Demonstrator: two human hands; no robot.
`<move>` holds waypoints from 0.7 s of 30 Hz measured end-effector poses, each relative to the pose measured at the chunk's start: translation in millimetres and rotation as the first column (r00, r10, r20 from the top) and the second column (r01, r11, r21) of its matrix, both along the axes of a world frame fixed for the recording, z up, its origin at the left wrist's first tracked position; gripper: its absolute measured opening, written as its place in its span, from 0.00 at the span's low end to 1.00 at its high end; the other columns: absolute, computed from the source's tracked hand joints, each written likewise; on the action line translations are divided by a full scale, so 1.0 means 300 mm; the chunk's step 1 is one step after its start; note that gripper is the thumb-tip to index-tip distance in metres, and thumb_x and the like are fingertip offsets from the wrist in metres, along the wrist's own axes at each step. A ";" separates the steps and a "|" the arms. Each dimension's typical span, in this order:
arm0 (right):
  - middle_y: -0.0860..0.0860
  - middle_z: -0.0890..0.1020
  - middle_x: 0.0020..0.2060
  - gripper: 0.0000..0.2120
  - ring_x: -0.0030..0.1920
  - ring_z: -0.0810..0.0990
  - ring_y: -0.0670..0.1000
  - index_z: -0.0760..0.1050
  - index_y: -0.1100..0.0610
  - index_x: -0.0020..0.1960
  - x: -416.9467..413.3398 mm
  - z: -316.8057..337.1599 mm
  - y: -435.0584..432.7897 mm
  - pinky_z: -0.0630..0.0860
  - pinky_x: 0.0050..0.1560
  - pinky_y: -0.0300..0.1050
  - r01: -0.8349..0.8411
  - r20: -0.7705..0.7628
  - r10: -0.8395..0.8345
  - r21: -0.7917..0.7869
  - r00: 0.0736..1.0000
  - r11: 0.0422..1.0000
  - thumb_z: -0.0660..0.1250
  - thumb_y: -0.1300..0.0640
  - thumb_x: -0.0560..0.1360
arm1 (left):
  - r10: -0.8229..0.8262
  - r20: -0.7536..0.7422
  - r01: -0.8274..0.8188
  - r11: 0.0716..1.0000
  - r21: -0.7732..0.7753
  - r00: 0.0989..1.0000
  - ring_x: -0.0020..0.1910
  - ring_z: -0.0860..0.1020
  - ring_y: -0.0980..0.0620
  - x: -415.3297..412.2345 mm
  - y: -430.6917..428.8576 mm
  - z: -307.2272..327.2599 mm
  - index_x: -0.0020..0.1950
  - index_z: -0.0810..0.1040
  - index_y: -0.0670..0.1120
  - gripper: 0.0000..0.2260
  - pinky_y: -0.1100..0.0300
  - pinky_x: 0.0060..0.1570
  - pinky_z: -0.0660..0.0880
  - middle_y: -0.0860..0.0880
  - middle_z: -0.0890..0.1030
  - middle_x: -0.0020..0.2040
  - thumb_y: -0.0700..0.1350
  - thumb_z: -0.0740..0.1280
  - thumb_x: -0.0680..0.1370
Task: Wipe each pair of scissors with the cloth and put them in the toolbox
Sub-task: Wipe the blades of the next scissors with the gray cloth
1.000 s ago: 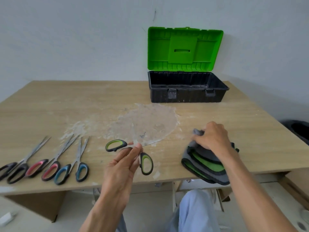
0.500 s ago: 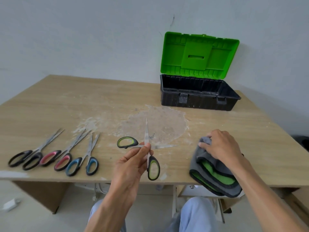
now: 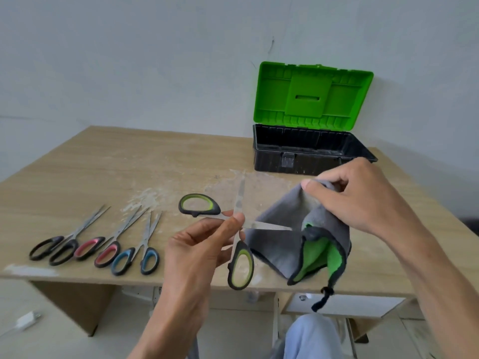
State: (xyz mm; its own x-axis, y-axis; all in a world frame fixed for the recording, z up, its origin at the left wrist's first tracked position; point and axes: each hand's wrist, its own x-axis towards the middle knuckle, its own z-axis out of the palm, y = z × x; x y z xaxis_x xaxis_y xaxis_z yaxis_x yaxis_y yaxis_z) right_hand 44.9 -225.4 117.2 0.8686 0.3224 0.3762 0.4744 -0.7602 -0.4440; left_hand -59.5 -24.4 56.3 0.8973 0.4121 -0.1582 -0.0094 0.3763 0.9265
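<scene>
My left hand pinches the green-handled scissors at the pivot and holds them above the table's front edge, blades spread wide. My right hand lifts the grey cloth with green lining by one corner; the cloth hangs just right of the scissors, and one blade tip touches it. Three more pairs lie side by side at the front left: black-handled, pink-handled and blue-handled. The toolbox stands at the back right, its green lid up and its black tray showing nothing inside.
The wooden table has a pale dusty patch in its middle. A white wall rises right behind the toolbox. My knee shows under the table's front edge, and a white plug lies on the floor at the left.
My right hand has picked the cloth up off the table and brought it over to the scissors. My left hand has raised the open scissors slightly.
</scene>
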 end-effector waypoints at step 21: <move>0.38 0.81 0.57 0.24 0.60 0.80 0.40 0.81 0.44 0.65 -0.255 -0.099 0.074 0.78 0.58 0.40 -0.216 -0.036 0.220 0.091 0.975 0.972 0.61 0.31 0.80 | -0.010 0.118 0.013 1.000 -0.026 0.993 0.36 0.83 0.49 -0.081 -0.019 0.054 0.38 0.86 0.41 0.06 0.59 0.33 0.79 0.41 0.86 0.41 0.43 0.75 0.66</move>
State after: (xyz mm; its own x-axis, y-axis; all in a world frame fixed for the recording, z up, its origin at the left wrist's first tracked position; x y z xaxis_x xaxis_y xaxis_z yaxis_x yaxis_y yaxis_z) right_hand -31.7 -203.2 87.4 0.7979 0.4742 0.3723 0.6022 -0.5983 -0.5286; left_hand -83.8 -30.0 72.6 0.9150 0.3986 -0.0618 -0.1134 0.4012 0.9090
